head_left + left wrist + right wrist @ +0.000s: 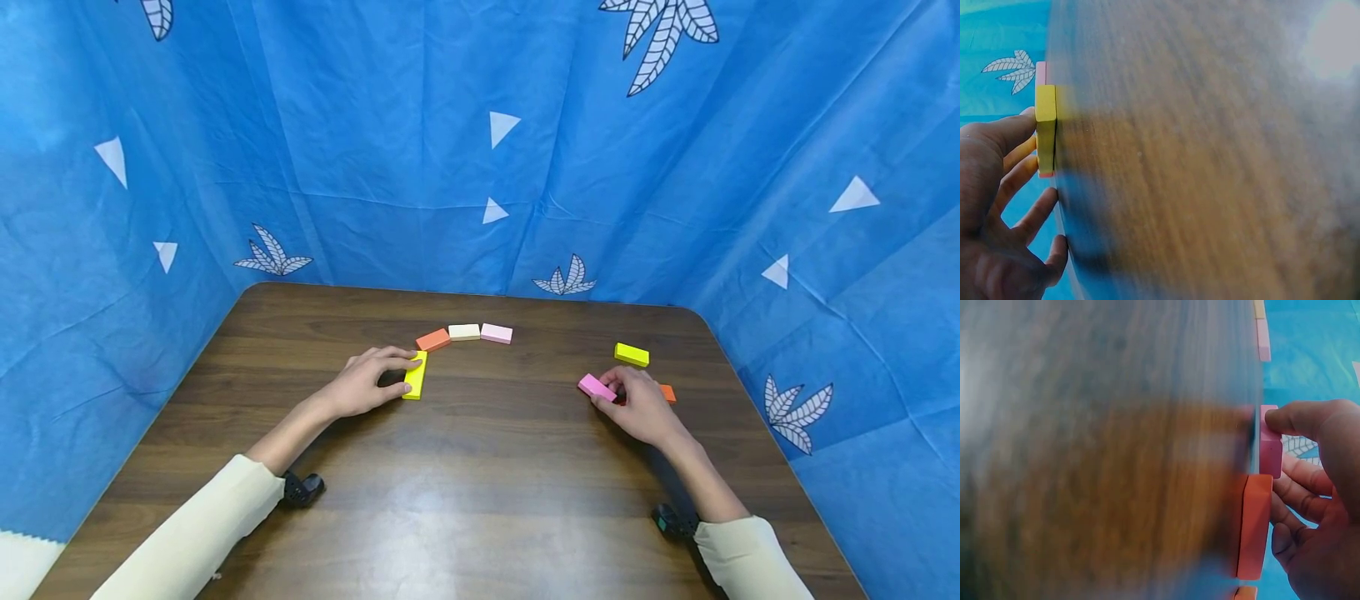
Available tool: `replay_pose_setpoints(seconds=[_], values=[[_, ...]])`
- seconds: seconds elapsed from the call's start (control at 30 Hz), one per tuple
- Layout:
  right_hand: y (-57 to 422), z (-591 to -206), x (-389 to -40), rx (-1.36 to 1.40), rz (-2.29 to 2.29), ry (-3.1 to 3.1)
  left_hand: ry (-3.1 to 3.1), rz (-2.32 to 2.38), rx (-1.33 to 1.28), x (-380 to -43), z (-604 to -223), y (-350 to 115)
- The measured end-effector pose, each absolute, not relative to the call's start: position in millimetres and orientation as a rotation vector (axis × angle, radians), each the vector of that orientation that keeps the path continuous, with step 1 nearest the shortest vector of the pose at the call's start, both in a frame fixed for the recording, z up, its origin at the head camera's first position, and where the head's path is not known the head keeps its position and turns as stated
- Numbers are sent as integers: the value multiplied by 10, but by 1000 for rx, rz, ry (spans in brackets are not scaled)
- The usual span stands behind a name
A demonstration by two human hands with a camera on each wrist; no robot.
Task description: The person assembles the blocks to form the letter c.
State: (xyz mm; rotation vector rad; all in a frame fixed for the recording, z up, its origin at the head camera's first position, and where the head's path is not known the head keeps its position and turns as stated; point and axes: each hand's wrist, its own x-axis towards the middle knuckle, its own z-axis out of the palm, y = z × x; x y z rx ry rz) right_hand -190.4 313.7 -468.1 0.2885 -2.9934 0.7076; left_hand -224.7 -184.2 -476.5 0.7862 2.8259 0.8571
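A yellow block lies lengthwise on the table, its far end close to an orange block. My left hand grips the yellow block's left side, thumb near its close end and fingertips toward the far end. Over on the right, my right hand pinches a pink block between thumb and fingers. In the right wrist view, a red-orange block stands close beside the pink block; the hand mostly covers it in the head view.
A cream block and a pale pink block continue a curved row from the orange block. Beyond my right hand lie another yellow block and another orange block. Blue cloth surrounds the wooden table.
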Motion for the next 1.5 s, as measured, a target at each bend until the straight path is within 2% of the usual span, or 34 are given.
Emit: replay_pose_setpoints(seconds=[0.77, 1.5], values=[[2807, -4638, -1877, 333, 799, -3009, 2825, 853, 787, -2245, -4746, -1856], [2478, -4687, -1841, 493, 870, -3014, 2828, 856, 780, -2258, -4798, -1850]])
